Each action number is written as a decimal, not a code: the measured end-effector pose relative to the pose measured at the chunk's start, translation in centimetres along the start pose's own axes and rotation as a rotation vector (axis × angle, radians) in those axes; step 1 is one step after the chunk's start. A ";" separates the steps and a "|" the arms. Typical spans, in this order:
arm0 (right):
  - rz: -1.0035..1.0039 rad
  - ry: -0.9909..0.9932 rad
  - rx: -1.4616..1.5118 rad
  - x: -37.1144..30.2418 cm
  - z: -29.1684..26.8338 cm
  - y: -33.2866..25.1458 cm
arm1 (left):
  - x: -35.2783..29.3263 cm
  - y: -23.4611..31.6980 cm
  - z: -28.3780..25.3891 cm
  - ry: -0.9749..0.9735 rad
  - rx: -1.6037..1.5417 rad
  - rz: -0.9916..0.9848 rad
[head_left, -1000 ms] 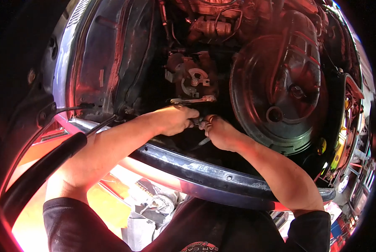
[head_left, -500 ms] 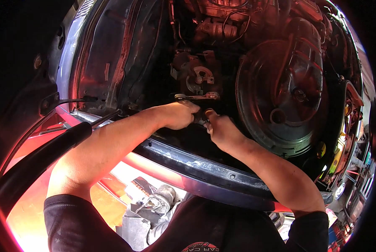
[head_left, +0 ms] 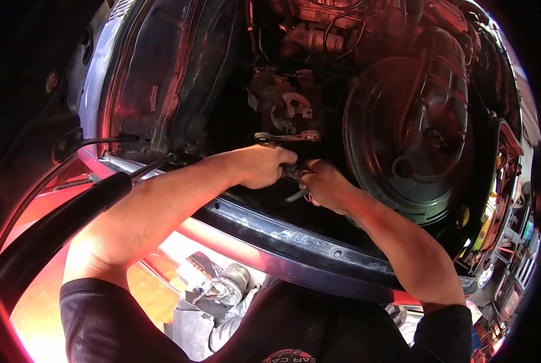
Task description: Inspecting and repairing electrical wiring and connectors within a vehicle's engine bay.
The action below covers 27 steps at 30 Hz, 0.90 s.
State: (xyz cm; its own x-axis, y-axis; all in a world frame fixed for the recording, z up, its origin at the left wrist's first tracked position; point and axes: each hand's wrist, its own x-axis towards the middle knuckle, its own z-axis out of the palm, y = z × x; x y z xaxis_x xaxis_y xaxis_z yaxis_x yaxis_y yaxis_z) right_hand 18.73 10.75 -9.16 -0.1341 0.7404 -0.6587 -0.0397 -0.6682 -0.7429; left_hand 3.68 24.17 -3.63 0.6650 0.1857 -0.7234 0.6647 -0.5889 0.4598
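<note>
My left hand (head_left: 261, 166) reaches into the engine bay with its fingers curled around a small dark part that I cannot make out. Close against it on the right, my right hand (head_left: 326, 184) is closed too. From under the right hand's fingers sticks a ridged grey metal rod (head_left: 296, 195), slanting down to the left; its other end is hidden in the hand. Just beyond both hands lies a metal link bar (head_left: 287, 137) with rounded ends. Behind that bar is a rusty bracket with a curved metal plate (head_left: 291, 106).
A big round black housing (head_left: 391, 175) fills the bay's right side. The painted front crossmember (head_left: 276, 233) runs under my forearms. At the left a black strut (head_left: 65, 212) slants past my left arm. Ribbed hose and grey parts (head_left: 222, 302) lie below.
My right hand has turned and shifted slightly right and down, and the ridged rod has come into sight below it. My left hand has moved slightly right, its fingers still curled.
</note>
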 end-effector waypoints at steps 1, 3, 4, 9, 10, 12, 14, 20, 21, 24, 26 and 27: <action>0.001 0.001 -0.001 0.1 -0.1 0.2 | 0.0 0.3 -0.1 -0.035 -0.006 -0.009; 0.178 -0.103 0.188 0.4 -0.4 0.2 | -0.1 0.3 -0.2 -0.052 -0.012 0.007; 0.178 -0.103 0.188 0.4 -0.5 0.3 | -0.2 0.4 -0.3 -0.072 -0.018 0.022; 0.205 -0.086 0.160 -0.2 -0.3 -0.3 | 0.2 -0.7 0.3 -0.011 -0.017 0.053; 0.206 -0.088 0.160 -0.1 0.0 0.4 | 0.2 -1.0 0.4 0.002 -0.023 0.038; -0.186 0.082 -0.133 -0.2 0.5 1.6 | 0.3 -0.5 0.0 -0.021 -0.045 0.006; -0.182 0.121 -0.188 -0.7 0.6 1.4 | 0.6 -0.5 -0.2 -0.043 -0.069 -0.029; -0.281 0.146 -0.270 -1.4 0.7 0.5 | 1.3 -1.2 -0.1 -0.145 0.033 -0.135; -0.360 0.170 -0.254 -1.2 0.7 0.9 | 1.4 -1.3 -0.1 -0.135 -0.006 -0.126; -0.487 0.180 -0.477 -1.2 0.4 1.0 | 1.0 -1.6 0.4 -0.054 -0.038 -0.081; -0.512 0.167 -0.560 -1.2 0.3 0.9 | 0.8 -1.6 0.4 0.018 -0.028 -0.045; -0.536 0.156 -0.643 -1.1 0.4 0.9 | 0.7 -1.4 0.2 -0.013 -0.037 -0.064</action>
State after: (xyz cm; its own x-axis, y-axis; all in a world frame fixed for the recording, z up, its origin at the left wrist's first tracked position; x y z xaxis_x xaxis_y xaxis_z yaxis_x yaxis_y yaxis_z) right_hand 18.46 9.34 -9.04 -0.1180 0.9779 -0.1725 0.5177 -0.0876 -0.8510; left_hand 3.13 24.95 -4.89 0.6162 0.2116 -0.7586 0.7181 -0.5466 0.4308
